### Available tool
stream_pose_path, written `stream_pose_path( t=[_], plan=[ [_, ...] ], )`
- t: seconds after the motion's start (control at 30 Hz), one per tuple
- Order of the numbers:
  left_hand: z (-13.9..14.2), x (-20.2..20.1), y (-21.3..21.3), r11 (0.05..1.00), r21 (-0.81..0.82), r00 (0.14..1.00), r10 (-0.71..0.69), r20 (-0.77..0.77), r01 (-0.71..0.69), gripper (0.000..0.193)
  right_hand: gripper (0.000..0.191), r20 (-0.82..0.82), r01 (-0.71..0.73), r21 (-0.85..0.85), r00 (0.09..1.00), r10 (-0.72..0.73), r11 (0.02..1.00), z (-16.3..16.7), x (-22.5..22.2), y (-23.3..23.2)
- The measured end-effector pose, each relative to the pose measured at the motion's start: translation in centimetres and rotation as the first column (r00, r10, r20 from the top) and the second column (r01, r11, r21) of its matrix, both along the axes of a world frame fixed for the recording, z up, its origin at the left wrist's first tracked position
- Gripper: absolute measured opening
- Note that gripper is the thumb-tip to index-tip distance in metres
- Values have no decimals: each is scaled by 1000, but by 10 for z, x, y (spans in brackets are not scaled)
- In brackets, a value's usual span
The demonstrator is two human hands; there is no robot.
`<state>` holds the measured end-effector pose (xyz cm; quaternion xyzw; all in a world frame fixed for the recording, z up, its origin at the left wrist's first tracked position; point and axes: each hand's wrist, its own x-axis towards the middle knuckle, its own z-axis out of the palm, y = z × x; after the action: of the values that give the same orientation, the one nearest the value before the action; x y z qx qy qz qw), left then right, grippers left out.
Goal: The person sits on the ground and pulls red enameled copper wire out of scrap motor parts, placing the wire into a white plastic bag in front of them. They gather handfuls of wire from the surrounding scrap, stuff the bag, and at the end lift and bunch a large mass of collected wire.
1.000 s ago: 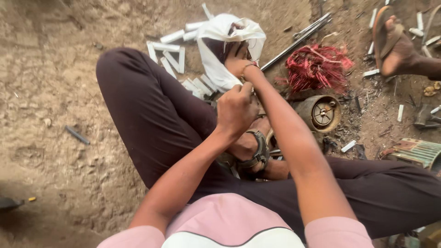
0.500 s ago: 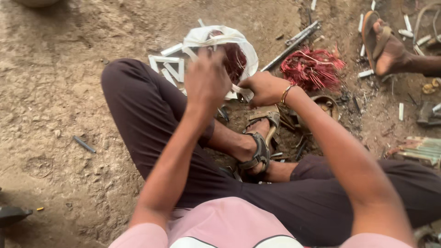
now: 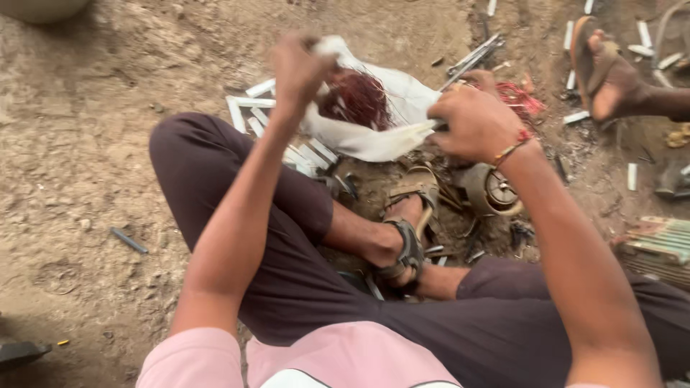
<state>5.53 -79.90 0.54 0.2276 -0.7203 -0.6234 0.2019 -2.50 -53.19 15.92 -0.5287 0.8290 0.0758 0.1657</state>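
Sitting cross-legged on bare dirt, a person in a pink top and dark trousers holds a white plastic bag [image 3: 381, 136] stretched open between both hands. The left hand [image 3: 298, 68] is clenched on the far-left rim of the bag, fingers curled tight around a gathered fold, the hand somewhat blurred. The right hand [image 3: 474, 122] grips the bag's right edge, fingers closed over the twisted plastic; a red thread bracelet [image 3: 514, 147] circles that wrist. Inside the bag's mouth sits a tangled clump of dark red wire [image 3: 356, 97]. Just beyond the bag, to its right, a second heap of red wire [image 3: 521, 97] lies on the ground, partly hidden by the right hand. Below the bag, the person's sandalled foot [image 3: 406, 230] rests on the soil, and right of that foot lies a round metal motor part [image 3: 496, 190]. White plastic strips [image 3: 251, 108] are scattered left of the bag, beside the knee. Well right of the bag, another person's bare foot in a sandal [image 3: 604, 68] rests among more white scraps.
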Motion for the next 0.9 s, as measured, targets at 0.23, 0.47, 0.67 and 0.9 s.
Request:
stream_pose_path(
  t=[0.23,0.47,0.67,0.9],
  plan=[
    [34,11,32,993,-45,952,-96,290,114,21,34,305,250,-489,946,-105,836,-55,31,-43],
    [54,19,45,977,-154,924,-77,375,144,38,49,74,340,-170,940,-332,925,-180,58,-114],
    [73,26,57,987,-133,959,-48,278,88,35,50,988,853,-67,130,-88,518,-274,71,-92],
    [83,30,68,989,11,893,-135,430,145,37,50,574,806,478,-587,571,348,-312,70,-77]
  ],
)
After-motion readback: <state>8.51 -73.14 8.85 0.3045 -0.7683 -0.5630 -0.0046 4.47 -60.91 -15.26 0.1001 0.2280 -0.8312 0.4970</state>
